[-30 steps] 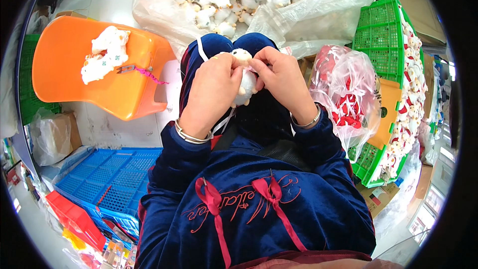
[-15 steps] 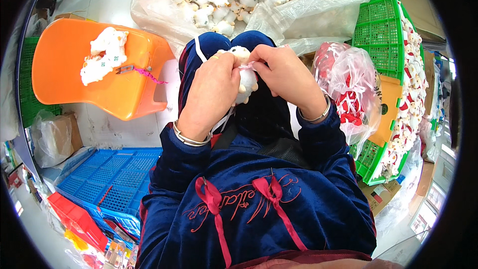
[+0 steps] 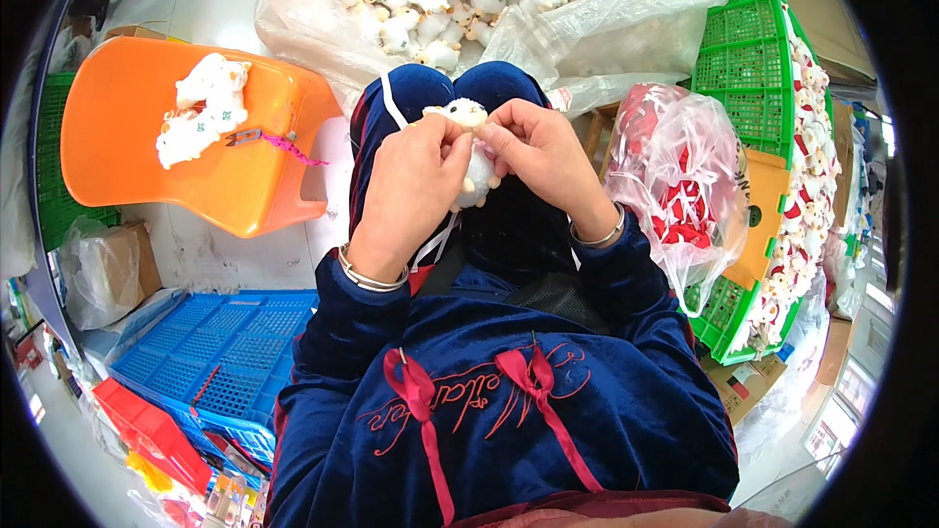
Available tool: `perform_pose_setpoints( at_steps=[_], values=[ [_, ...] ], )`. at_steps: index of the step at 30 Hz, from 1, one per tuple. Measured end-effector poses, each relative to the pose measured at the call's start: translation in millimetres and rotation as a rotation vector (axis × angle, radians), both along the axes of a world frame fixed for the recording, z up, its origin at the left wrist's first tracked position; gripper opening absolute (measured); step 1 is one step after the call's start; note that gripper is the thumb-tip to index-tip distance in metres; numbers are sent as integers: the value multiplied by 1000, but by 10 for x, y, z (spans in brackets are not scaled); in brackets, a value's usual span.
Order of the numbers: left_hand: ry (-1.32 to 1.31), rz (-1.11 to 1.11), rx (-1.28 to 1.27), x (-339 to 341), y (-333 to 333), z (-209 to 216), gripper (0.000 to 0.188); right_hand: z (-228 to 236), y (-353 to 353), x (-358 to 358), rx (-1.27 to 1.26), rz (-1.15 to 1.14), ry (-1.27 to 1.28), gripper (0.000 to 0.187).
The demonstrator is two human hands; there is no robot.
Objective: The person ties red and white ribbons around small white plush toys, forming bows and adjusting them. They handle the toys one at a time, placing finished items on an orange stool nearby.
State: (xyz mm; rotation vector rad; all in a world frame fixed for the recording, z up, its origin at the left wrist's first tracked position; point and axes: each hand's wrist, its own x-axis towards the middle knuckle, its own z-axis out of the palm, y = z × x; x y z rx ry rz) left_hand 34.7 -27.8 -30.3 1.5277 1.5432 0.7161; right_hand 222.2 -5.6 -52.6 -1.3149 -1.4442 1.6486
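A small white plush toy rests upright on my lap between my knees, its head at the far end. My left hand is closed at the toy's neck, thumb and forefinger pinched together. From the other side my right hand pinches at the same spot, its fingertips almost meeting the left ones. Something thin and pinkish shows at the neck between the fingers, mostly hidden; it looks like a ribbon. White straps hang by my left leg.
An orange stool on the left bears plush toys and thread snips. Ahead, a clear plastic sheet holds many toys. On the right stand a bag of red-and-white pieces and a green crate. A blue crate lies at left.
My right hand has moved left, drawing in closer to my left hand at the toy's neck. The pinkish strip that stretched between the hands is now mostly covered by fingers.
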Motion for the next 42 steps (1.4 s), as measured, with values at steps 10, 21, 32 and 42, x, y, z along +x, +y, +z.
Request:
perform_pose_setpoints(
  at_steps=[10,21,32,42],
  values=[
    [-239,86,-133,-73,-91,-204,21,-125,-121,-93,7,-122,10,19],
    [-276,59,-67,-123,-154,-300,22,-70,-96,8,-150,-63,187,18],
    [-436,36,-75,-190,-208,-497,15,-200,-111,-7,-133,-90,226,16],
    [-102,78,-62,-37,-105,-246,33,-139,-106,-31,-162,-93,195,16]
  ],
)
